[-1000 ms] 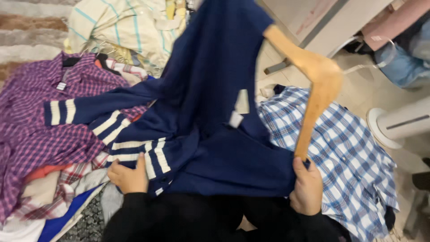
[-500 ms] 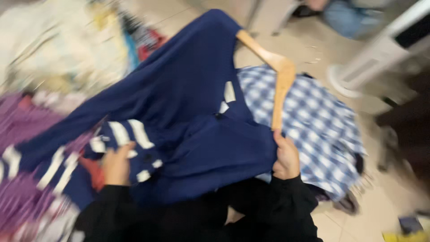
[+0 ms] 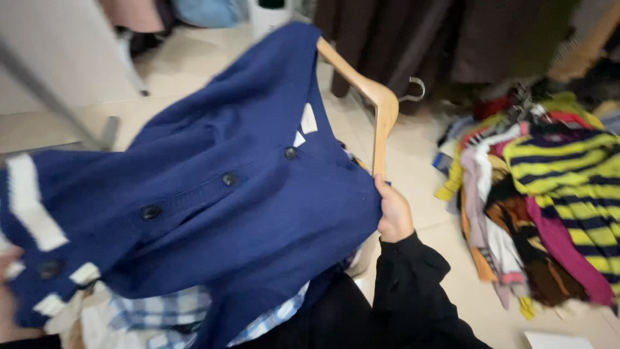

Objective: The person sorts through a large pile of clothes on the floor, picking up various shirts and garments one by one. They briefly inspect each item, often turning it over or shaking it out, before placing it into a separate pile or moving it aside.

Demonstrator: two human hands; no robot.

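A navy blue cardigan [image 3: 213,194] with dark buttons and white stripes hangs partly on a light wooden hanger [image 3: 381,103] with a metal hook. My right hand [image 3: 394,213] grips the hanger's lower arm and the cardigan's shoulder edge. My left hand [image 3: 10,304] shows only at the far left edge, holding the cardigan's white-striped hem. The cardigan is spread between both hands and lifted above my lap. My sleeves are black.
A pile of hung clothes [image 3: 549,213], with yellow-and-navy stripes and pink, lies on the floor at right. Dark garments [image 3: 452,45] hang at the back. A blue-and-white checked shirt [image 3: 168,310] lies under the cardigan. Beige tiled floor [image 3: 174,71] lies beyond.
The view has swung to the right, from the shirts on the left to the striped pile. The cardigan on its hanger is lifted higher and fills the middle.
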